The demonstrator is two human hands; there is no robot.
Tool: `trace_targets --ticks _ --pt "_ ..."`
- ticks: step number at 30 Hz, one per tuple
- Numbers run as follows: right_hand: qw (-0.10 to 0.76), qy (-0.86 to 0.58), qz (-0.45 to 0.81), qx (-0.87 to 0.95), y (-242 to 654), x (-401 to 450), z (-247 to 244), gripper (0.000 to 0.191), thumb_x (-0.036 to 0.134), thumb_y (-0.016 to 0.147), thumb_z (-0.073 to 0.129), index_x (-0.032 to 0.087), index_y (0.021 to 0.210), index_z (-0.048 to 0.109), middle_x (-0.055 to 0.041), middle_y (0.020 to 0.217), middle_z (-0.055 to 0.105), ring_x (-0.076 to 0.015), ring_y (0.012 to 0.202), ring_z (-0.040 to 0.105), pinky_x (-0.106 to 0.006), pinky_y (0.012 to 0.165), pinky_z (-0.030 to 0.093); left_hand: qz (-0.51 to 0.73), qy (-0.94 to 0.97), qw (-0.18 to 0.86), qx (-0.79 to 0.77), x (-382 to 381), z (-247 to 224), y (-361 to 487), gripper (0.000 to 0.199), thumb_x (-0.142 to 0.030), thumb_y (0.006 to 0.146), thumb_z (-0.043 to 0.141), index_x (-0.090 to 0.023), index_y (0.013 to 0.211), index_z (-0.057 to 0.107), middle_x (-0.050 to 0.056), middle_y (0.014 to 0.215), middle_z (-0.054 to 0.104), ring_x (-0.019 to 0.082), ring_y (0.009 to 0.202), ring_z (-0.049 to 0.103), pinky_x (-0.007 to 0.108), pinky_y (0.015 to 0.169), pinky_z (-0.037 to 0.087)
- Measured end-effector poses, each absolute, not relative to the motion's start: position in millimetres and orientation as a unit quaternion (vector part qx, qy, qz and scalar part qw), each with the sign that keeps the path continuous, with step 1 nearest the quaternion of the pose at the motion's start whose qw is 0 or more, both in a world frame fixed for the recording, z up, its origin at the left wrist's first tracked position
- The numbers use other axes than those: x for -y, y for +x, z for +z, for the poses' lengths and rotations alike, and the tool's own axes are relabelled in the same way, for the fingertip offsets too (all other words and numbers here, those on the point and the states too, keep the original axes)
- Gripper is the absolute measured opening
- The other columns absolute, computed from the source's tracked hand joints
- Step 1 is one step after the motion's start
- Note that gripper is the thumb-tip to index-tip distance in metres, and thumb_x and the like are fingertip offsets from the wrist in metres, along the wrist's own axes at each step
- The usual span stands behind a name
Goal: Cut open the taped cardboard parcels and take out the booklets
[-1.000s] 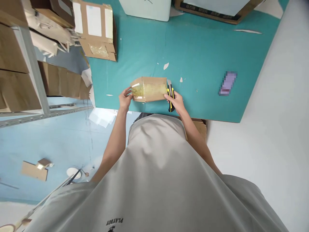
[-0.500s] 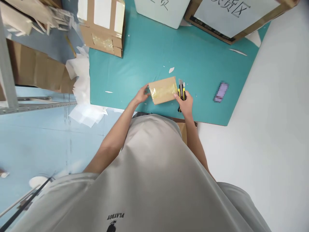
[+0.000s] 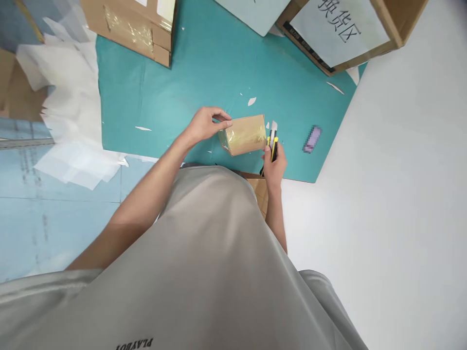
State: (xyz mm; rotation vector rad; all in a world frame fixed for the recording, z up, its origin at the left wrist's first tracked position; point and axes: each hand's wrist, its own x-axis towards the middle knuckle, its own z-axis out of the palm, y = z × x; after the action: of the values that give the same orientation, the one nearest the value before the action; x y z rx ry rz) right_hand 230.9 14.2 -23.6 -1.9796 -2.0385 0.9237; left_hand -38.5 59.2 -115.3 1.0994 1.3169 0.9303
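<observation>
A small brown cardboard box (image 3: 247,135) with clear yellowish tape along its top and left end rests on the green table (image 3: 164,102), close to my body. My left hand (image 3: 208,124) grips its upper left corner, the thumb on the top edge and the fingers bent over it. In my right hand (image 3: 274,163) is a black and yellow box cutter (image 3: 272,141), its silver blade end pointing away from me. The cutter stands just off the box's right end. Whether my right fingertips touch the box, I cannot tell.
A large taped carton (image 3: 134,34) stands at the back left. A white bin (image 3: 248,12) and a labelled cardboard box (image 3: 339,34) stand at the back. A blurred purple object (image 3: 312,139) lies at right. White paper sheets (image 3: 73,107) hang past the left edge.
My left hand has moved from the box's left side up onto its upper left corner. My right hand has drawn slightly back from the box with the cutter. The camera view has shifted.
</observation>
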Motion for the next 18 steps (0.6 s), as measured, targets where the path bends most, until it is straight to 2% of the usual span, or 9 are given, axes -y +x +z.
trace_targets --ticks 3,6,11,18 --pt "0.031 -0.658 0.290 0.694 205 3 -13 0.062 0.060 0.112 0.031 0.025 0.156 0.056 -0.0120 0.111 0.079 -0.0270 0.093 0.076 -0.038 0.084 0.059 0.397 0.476 0.569 -0.540 -64 -122 -43 0.024 -0.040 0.081 0.086 -0.022 0.096 0.082 0.006 0.096 0.080 0.030 0.104 0.074 0.046 0.098 0.060" --pt "-0.028 -0.634 0.264 0.726 181 13 -14 0.058 0.055 0.112 0.036 0.023 0.156 0.058 -0.0148 0.123 0.079 -0.0320 0.106 0.076 -0.040 0.086 0.059 0.394 0.481 0.580 -0.526 -66 -126 -46 0.025 -0.041 0.080 0.087 -0.022 0.095 0.082 0.007 0.095 0.080 0.029 0.100 0.075 0.047 0.098 0.060" --pt "-0.064 -0.627 0.244 0.737 162 14 -19 0.057 0.052 0.113 0.035 0.025 0.160 0.055 -0.0126 0.136 0.075 -0.0322 0.110 0.074 -0.041 0.088 0.059 0.403 0.484 0.579 -0.518 -64 -128 -46 0.025 -0.044 0.079 0.087 -0.023 0.093 0.082 0.006 0.094 0.081 0.028 0.097 0.075 0.047 0.097 0.061" --pt "-0.110 -0.638 0.210 0.733 149 17 -8 0.057 0.049 0.115 0.031 0.024 0.160 0.054 -0.0143 0.136 0.075 -0.0315 0.109 0.075 -0.040 0.086 0.059 0.419 0.465 0.589 -0.511 -62 -129 -44 0.016 -0.033 0.078 0.087 -0.023 0.090 0.083 0.005 0.092 0.080 0.030 0.102 0.074 0.046 0.099 0.058"
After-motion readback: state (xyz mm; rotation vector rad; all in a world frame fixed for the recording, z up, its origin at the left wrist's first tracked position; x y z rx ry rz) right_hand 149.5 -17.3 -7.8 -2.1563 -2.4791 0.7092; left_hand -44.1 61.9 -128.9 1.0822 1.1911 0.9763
